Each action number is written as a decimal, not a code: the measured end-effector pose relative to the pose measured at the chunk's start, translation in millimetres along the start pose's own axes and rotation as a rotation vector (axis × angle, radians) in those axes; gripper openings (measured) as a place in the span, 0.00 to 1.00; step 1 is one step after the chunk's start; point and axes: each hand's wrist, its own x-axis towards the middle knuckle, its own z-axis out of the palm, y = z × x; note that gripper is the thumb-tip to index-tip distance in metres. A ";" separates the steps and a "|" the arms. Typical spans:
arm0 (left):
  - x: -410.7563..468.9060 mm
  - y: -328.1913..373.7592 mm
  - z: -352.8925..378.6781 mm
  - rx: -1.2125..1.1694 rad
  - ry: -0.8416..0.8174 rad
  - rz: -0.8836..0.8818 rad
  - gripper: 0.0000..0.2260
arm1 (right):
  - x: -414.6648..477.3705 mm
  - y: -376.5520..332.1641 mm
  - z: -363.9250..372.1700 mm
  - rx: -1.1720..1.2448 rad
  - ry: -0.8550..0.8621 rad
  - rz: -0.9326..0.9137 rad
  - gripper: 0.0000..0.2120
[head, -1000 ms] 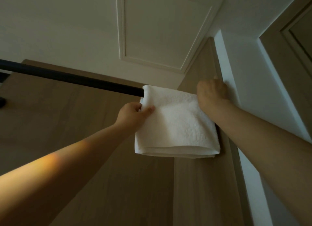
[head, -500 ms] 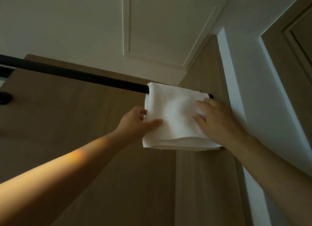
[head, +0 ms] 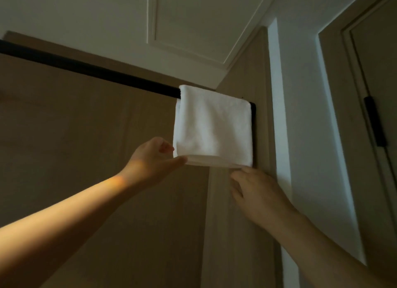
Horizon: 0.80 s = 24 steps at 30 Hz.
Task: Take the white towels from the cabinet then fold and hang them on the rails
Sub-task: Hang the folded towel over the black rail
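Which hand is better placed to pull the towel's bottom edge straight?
Probably the left hand: its thumb and fingers already touch the towel at the lower corner. The right hand hangs just below.

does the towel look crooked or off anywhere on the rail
Nothing stands out. The towel hangs folded over the rail at its right end, with its bottom edge about level. The left hand touches its lower left corner; the right hand is just under the lower right edge.
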 end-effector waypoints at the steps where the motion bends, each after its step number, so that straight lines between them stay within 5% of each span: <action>1: -11.3 3.6 -3.8 0.008 -0.002 0.011 0.16 | -8.2 -1.5 -4.7 0.016 -0.006 -0.007 0.06; 12: -149.9 38.0 -5.9 0.324 -0.283 0.104 0.13 | -114.4 -1.8 -33.0 0.199 -0.170 -0.061 0.11; 24: -281.1 44.6 -11.9 0.426 -0.417 -0.079 0.14 | -201.7 -44.8 2.9 0.451 -0.352 -0.095 0.18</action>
